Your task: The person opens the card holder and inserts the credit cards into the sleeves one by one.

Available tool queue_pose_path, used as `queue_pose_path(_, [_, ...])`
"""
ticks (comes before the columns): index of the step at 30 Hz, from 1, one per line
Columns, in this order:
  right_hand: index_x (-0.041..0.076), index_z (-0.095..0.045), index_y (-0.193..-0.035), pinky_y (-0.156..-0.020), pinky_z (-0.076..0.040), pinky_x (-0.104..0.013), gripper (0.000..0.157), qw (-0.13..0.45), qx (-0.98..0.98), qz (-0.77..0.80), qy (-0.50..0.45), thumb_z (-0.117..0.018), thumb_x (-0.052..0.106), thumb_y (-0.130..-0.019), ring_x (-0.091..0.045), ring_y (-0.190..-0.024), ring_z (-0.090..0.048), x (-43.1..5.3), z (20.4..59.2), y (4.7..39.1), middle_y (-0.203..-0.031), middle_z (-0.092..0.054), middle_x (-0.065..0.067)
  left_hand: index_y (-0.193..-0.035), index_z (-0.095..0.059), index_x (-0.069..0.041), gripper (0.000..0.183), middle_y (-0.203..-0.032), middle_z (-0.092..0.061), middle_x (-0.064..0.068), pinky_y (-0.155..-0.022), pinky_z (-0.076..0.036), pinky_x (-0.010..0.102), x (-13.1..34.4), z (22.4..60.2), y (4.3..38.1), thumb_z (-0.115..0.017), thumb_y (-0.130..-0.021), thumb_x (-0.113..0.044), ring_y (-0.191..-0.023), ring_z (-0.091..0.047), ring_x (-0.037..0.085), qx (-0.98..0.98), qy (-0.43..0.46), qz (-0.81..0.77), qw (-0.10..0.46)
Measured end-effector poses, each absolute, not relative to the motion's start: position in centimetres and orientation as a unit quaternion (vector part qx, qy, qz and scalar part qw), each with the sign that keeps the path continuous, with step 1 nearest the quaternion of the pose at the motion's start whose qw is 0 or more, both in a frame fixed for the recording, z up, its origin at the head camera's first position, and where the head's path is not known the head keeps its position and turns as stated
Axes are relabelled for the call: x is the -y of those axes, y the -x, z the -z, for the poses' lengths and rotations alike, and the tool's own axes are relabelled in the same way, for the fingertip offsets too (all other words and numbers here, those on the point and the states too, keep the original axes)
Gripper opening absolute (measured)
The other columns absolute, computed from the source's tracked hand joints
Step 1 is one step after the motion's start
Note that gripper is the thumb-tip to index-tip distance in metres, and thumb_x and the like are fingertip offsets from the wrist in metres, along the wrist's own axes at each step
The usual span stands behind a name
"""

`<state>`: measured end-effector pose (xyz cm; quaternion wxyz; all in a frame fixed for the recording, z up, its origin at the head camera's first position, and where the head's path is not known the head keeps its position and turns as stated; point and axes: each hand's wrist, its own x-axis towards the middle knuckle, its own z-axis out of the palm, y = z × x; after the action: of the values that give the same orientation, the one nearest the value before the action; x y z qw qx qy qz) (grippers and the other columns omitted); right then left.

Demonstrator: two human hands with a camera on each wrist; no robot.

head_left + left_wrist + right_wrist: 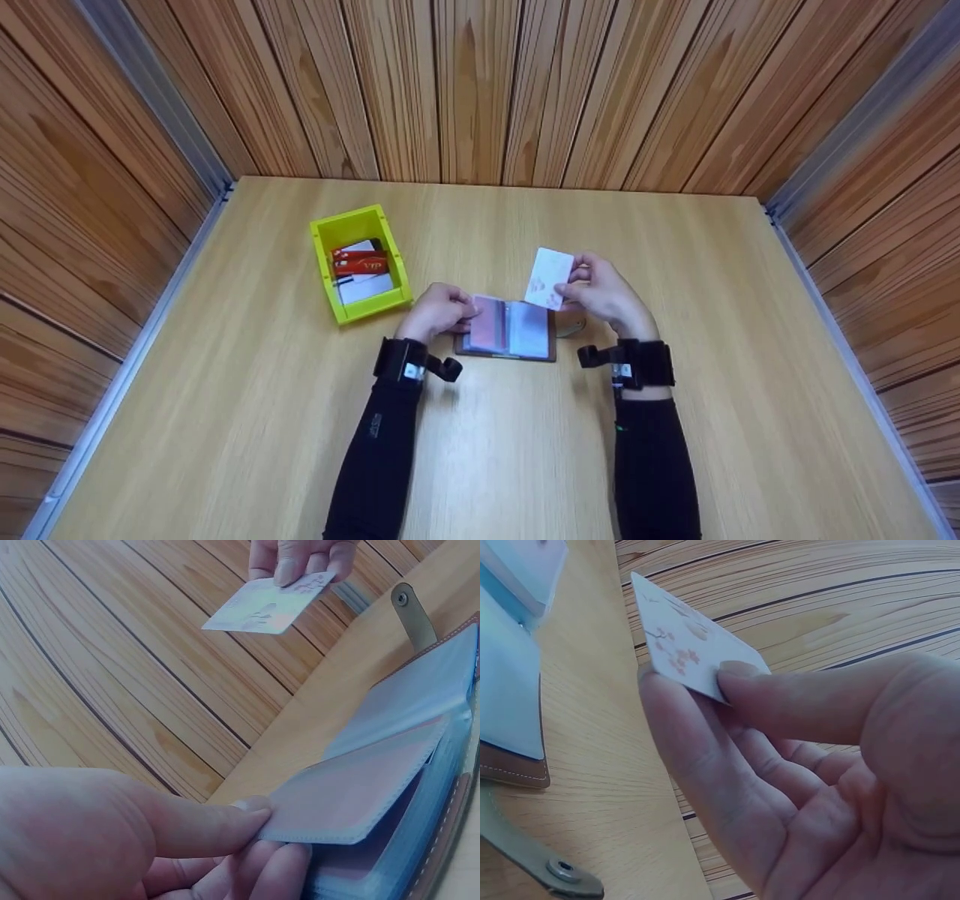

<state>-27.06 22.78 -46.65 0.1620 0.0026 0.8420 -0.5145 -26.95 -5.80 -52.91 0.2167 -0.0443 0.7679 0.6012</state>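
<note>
A brown card holder [553, 346] lies spread on the table, its clear plastic sleeves [529, 330] facing up. At its left side my left hand [439, 311] pinches one sleeve page [352, 787] between thumb and fingers, lifting it at an angle; a pinkish card shows through. My right hand [611, 296] holds a white card [548, 277] with a pale flower print above the holder's right half. In the right wrist view the thumb presses on the card's printed face, with the fingers behind it. The holder's snap strap [540, 855] sticks out to the right.
Left of the holder stands a yellow-green bin [373, 304] with red and white cards [364, 264] inside. Wood-plank walls [480, 90] close off the table [480, 450] at the back and both sides. Each wrist wears a black camera band [645, 364].
</note>
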Motion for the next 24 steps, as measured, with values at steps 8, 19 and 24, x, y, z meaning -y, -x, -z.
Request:
queue_pose_path(8, [-0.003, -0.055, -0.135, -0.097, -0.068, -0.041, 0.027, 0.167, -0.838, 0.52, 0.0, -0.06, 0.006, -0.109, -0.016, -0.093, -0.074, -22.8, 46.9, 27.2, -0.111, -0.071, -0.013, -0.113, -0.072, 0.006, 0.016, -0.098, -0.068, 0.007, -0.067, -0.064, 0.02, 5.9, 53.1, 27.2, -0.075, -0.099, -0.003, -0.073, -0.068, 0.011, -0.761, 0.046, -0.609, 0.218])
queue_pose_path(19, [-0.007, -0.053, -0.132, -0.085, -0.069, -0.031, 0.03, 0.182, -0.824, 0.536, -0.024, -0.065, 0.005, -0.107, -0.011, -0.082, -0.072, -22.4, 47.8, 27.3, -0.09, -0.063, 0.001, -0.114, -0.071, 0.008, 0.016, -0.09, -0.066, 0.003, -0.063, -0.062, 0.018, 5.9, 53.5, 27.2, -0.073, -0.099, 0.0, -0.067, -0.066, 0.009, -0.753, 0.043, -0.621, 0.212])
queue_pose_path(24, [-0.003, -0.054, -0.124, -0.083, -0.069, -0.031, 0.023, 0.198, -0.823, 0.532, -0.031, -0.066, 0.004, -0.106, -0.012, -0.079, -0.072, -21.6, 48.5, 27.4, -0.09, -0.062, 0.0, -0.115, -0.071, 0.008, 0.019, -0.092, -0.066, 0.004, -0.063, -0.062, 0.018, 5.9, 53.4, 27.2, -0.074, -0.1, -0.003, -0.068, -0.066, 0.009, -0.761, 0.046, -0.612, 0.212])
